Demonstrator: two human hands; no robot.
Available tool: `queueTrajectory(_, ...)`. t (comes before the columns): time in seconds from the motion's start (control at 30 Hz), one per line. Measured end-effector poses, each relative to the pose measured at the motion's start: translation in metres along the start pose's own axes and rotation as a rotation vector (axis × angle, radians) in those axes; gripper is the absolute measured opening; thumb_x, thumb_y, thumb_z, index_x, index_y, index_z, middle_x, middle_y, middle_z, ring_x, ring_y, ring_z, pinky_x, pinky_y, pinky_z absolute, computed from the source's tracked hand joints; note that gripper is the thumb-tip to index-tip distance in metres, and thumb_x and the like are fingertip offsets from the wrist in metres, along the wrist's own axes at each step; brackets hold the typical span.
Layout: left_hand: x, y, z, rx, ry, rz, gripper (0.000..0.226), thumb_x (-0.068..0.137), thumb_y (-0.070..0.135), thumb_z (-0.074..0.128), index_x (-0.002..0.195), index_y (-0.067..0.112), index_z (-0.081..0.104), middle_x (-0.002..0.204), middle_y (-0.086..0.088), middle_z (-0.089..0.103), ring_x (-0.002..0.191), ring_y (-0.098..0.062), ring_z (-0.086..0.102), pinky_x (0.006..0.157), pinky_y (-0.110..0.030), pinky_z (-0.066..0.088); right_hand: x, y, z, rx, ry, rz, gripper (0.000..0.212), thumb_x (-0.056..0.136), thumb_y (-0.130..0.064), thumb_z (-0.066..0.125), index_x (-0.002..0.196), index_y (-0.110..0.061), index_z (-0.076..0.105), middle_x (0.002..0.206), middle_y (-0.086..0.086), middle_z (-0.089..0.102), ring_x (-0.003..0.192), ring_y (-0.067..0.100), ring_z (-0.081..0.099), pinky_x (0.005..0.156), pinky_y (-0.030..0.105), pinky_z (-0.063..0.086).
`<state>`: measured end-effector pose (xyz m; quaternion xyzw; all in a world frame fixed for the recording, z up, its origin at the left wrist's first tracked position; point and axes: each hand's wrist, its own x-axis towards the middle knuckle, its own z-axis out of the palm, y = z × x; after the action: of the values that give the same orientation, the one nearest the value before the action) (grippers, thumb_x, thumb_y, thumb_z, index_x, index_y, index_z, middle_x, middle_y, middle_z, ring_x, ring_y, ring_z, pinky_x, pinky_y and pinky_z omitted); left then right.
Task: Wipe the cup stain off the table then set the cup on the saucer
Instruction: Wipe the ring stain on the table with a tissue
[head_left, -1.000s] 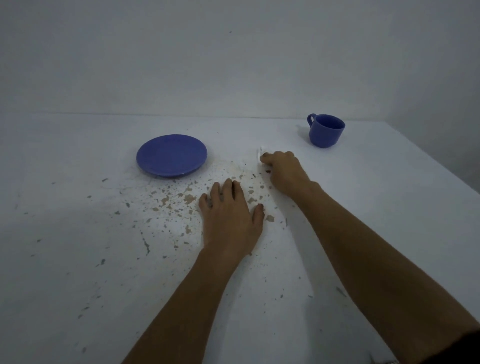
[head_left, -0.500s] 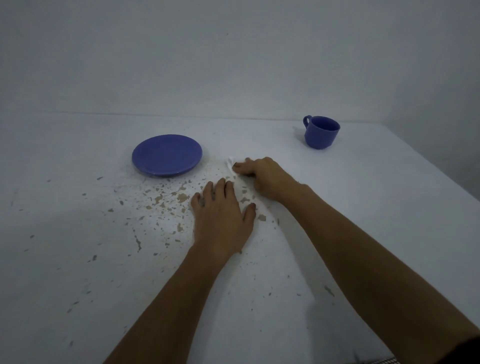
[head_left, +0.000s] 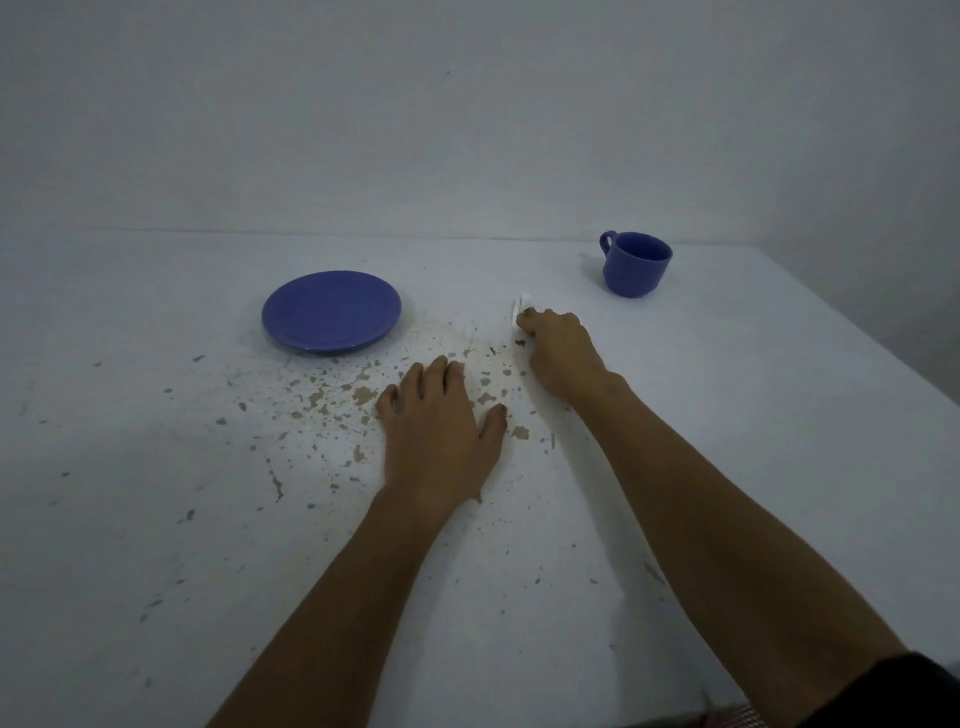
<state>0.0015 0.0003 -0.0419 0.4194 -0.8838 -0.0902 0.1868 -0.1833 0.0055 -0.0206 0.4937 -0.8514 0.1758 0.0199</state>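
A blue cup (head_left: 637, 264) stands upright at the back right of the white table (head_left: 753, 415), handle to the left. A blue saucer (head_left: 331, 310) lies at the back left, with nothing on it. My right hand (head_left: 558, 353) is closed on a small white wad of tissue (head_left: 521, 305), pressing it onto the table between saucer and cup. A faint brownish stain (head_left: 467, 338) shows just left of that hand. My left hand (head_left: 441, 431) lies flat, palm down, fingers apart, holding nothing.
The tabletop around my left hand is speckled with chipped paint patches (head_left: 332, 400) showing tan beneath. A grey wall (head_left: 467, 130) rises behind the table's far edge. The table's right edge (head_left: 883, 338) runs diagonally at the right.
My right hand with the tissue swept left towards the saucer, then back right to near where it began. The left hand stayed flat in place.
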Motion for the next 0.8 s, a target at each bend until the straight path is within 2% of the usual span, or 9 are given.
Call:
queueTrajectory(0.17, 0.001, 0.001, 0.002, 0.009, 0.005, -0.001, 0.069, 0.089, 0.057, 0.032, 0.143, 0.015, 0.028, 0.152, -0.005, 0.03, 0.14, -0.027, 0.02, 0.11, -0.051, 0.016, -0.014, -0.007, 0.001, -0.005, -0.046, -0.104, 0.048, 0.085, 0.012, 0.047, 0.129, -0.007, 0.054, 0.129, 0.018, 0.058, 0.119, 0.035, 0.053, 0.102, 0.04, 0.041)
queueTrajectory(0.3, 0.001, 0.0, 0.002, -0.009, 0.009, 0.004, 0.068, 0.089, 0.057, 0.032, 0.142, 0.016, 0.031, 0.151, -0.005, 0.032, 0.14, -0.026, 0.022, 0.111, -0.051, 0.016, 0.005, -0.03, -0.003, 0.034, -0.058, -0.079, 0.039, 0.085, 0.01, 0.044, 0.118, -0.001, 0.059, 0.12, 0.019, 0.061, 0.113, 0.034, 0.055, 0.094, 0.035, 0.042)
queueTrajectory(0.37, 0.0, -0.001, 0.0, -0.054, 0.039, 0.001, 0.062, 0.089, 0.055, 0.035, 0.138, 0.017, 0.037, 0.147, -0.004, 0.039, 0.137, -0.024, 0.029, 0.11, -0.049, 0.018, 0.003, -0.052, 0.003, 0.049, -0.093, -0.126, 0.037, 0.086, 0.006, 0.047, 0.122, -0.001, 0.056, 0.124, 0.019, 0.058, 0.116, 0.035, 0.052, 0.097, 0.036, 0.041)
queueTrajectory(0.47, 0.001, 0.0, -0.003, -0.188, 0.096, -0.064, 0.046, 0.09, 0.038, 0.045, 0.13, 0.016, 0.043, 0.136, -0.005, 0.049, 0.128, -0.023, 0.04, 0.109, -0.044, 0.022, -0.011, -0.065, 0.005, 0.093, -0.179, -0.222, 0.04, 0.085, -0.007, 0.061, 0.125, -0.006, 0.056, 0.124, 0.017, 0.06, 0.114, 0.032, 0.055, 0.101, 0.038, 0.042)
queueTrajectory(0.57, 0.001, 0.0, -0.006, -0.357, 0.105, -0.152, 0.044, 0.088, 0.022, 0.052, 0.13, 0.016, 0.041, 0.135, -0.006, 0.048, 0.125, -0.023, 0.044, 0.11, -0.045, 0.027, -0.025, -0.054, -0.006, 0.131, -0.194, -0.282, 0.033, 0.088, -0.006, 0.057, 0.12, -0.01, 0.064, 0.118, 0.015, 0.067, 0.109, 0.031, 0.061, 0.1, 0.039, 0.045)
queueTrajectory(0.67, -0.001, -0.002, -0.01, -0.491, 0.149, -0.146, 0.044, 0.087, 0.014, 0.054, 0.129, 0.017, 0.042, 0.133, -0.004, 0.05, 0.121, -0.022, 0.048, 0.106, -0.048, 0.037, -0.046, -0.043, -0.016, 0.164, -0.162, -0.323, 0.032, 0.089, -0.004, 0.055, 0.118, -0.011, 0.067, 0.118, 0.014, 0.069, 0.108, 0.029, 0.064, 0.101, 0.039, 0.046)
queueTrajectory(0.73, -0.003, -0.003, -0.012, -0.56, 0.173, -0.129, 0.041, 0.086, 0.012, 0.053, 0.126, 0.019, 0.045, 0.13, -0.001, 0.052, 0.118, -0.017, 0.049, 0.104, -0.041, 0.041, -0.063, -0.034, -0.023, 0.225, -0.122, -0.311, 0.028, 0.088, -0.002, 0.057, 0.11, -0.01, 0.072, 0.107, 0.013, 0.074, 0.094, 0.026, 0.069, 0.093, 0.033, 0.051)
queueTrajectory(0.8, -0.005, -0.002, -0.017, -0.653, 0.195, -0.13, 0.035, 0.087, 0.01, 0.052, 0.119, 0.022, 0.054, 0.121, 0.004, 0.059, 0.111, -0.01, 0.053, 0.094, -0.028, 0.045, -0.076, -0.023, -0.03, 0.392, 0.002, -0.193, 0.023, 0.087, -0.005, 0.06, 0.104, -0.011, 0.074, 0.102, 0.009, 0.076, 0.087, 0.016, 0.069, 0.089, 0.027, 0.053)
